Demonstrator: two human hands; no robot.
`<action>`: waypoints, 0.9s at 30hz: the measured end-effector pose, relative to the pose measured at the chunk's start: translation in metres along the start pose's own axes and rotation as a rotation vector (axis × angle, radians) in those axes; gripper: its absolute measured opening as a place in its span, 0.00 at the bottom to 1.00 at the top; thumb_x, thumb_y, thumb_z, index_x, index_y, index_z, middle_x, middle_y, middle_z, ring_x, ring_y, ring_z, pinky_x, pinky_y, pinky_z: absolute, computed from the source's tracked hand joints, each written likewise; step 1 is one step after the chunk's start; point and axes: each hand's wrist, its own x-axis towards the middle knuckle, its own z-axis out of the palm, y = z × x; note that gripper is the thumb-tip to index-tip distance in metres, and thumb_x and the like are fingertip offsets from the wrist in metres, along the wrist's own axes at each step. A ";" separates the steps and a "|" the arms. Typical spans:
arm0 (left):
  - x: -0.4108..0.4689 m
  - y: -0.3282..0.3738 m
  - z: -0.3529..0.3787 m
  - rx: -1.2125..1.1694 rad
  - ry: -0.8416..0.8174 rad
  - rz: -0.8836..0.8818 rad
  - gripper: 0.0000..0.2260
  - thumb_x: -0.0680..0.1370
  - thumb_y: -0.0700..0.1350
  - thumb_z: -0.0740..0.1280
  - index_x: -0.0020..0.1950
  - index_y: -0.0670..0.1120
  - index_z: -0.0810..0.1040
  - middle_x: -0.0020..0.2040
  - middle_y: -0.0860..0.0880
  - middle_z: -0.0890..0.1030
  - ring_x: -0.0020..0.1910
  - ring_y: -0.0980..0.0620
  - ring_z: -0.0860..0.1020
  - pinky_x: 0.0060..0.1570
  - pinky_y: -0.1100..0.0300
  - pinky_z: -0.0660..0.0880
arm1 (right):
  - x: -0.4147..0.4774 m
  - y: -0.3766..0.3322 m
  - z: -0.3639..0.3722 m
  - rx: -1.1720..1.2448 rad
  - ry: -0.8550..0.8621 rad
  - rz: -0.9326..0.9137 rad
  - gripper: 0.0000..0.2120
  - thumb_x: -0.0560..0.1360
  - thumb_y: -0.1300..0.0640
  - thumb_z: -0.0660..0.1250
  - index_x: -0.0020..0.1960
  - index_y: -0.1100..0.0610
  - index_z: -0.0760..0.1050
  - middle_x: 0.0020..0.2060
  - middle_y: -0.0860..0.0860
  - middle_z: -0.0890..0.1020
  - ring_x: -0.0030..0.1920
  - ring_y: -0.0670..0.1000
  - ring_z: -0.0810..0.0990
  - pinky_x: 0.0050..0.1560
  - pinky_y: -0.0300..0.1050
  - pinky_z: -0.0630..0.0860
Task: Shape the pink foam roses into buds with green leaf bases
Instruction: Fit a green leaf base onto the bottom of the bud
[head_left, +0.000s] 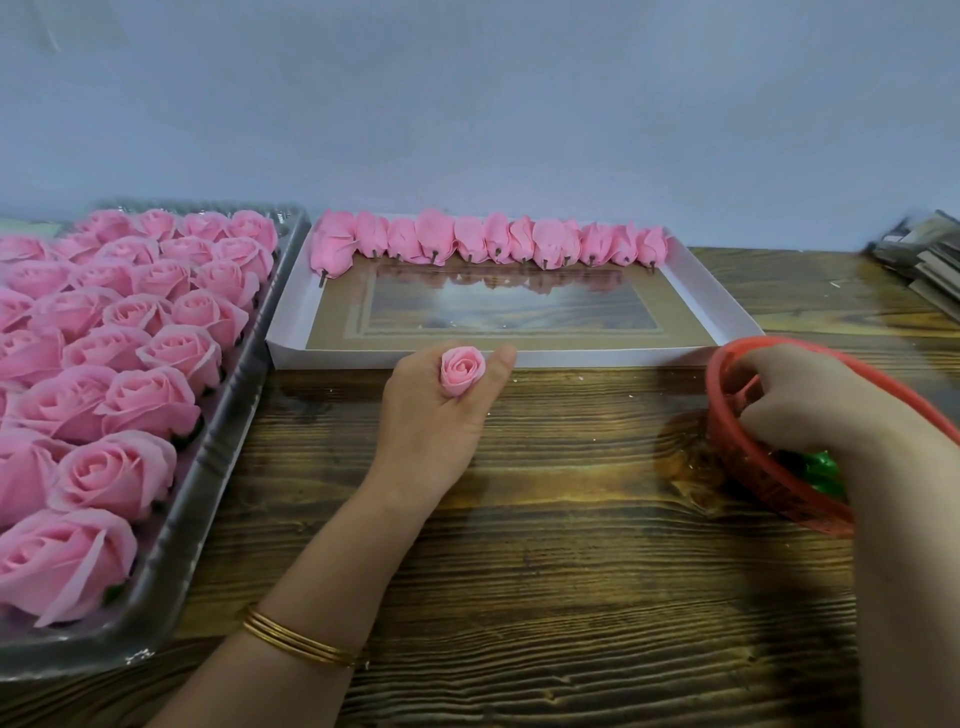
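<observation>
Here the left hand grips a rolled foam bud; right hand grip unclear.

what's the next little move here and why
Probably the right hand lifts one green leaf base out of the red basket toward the bud: the left hand holds the bud upright, and the right hand is inside the basket.

roses left of frame: soft pink | tray: clear, silvery glare | rolled bud centre: same pink | row of buds upper centre: pink, dark stubs | box: white rim, tan floor | basket right: red | leaf bases: bright green | table: dark brown, striped grain | bangles: gold | wall: pale blue-grey
</observation>
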 end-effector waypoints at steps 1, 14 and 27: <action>0.000 0.000 0.000 0.001 0.001 0.003 0.22 0.77 0.53 0.67 0.37 0.34 0.74 0.34 0.37 0.76 0.36 0.41 0.73 0.39 0.54 0.71 | 0.001 0.001 0.001 0.001 0.002 0.002 0.10 0.70 0.67 0.68 0.47 0.54 0.81 0.42 0.54 0.82 0.42 0.53 0.78 0.43 0.49 0.78; 0.000 0.001 0.001 -0.008 0.008 -0.014 0.21 0.77 0.52 0.68 0.36 0.34 0.74 0.34 0.37 0.76 0.33 0.43 0.72 0.38 0.54 0.71 | 0.007 0.004 0.005 -0.030 0.035 0.066 0.10 0.68 0.67 0.68 0.46 0.57 0.82 0.39 0.56 0.82 0.38 0.53 0.78 0.35 0.43 0.74; 0.000 0.004 0.001 -0.012 -0.011 -0.050 0.20 0.77 0.51 0.68 0.36 0.35 0.74 0.33 0.39 0.76 0.32 0.50 0.71 0.38 0.53 0.71 | -0.003 -0.004 -0.004 0.193 0.419 -0.024 0.13 0.70 0.65 0.65 0.52 0.55 0.80 0.39 0.52 0.80 0.34 0.51 0.77 0.32 0.38 0.69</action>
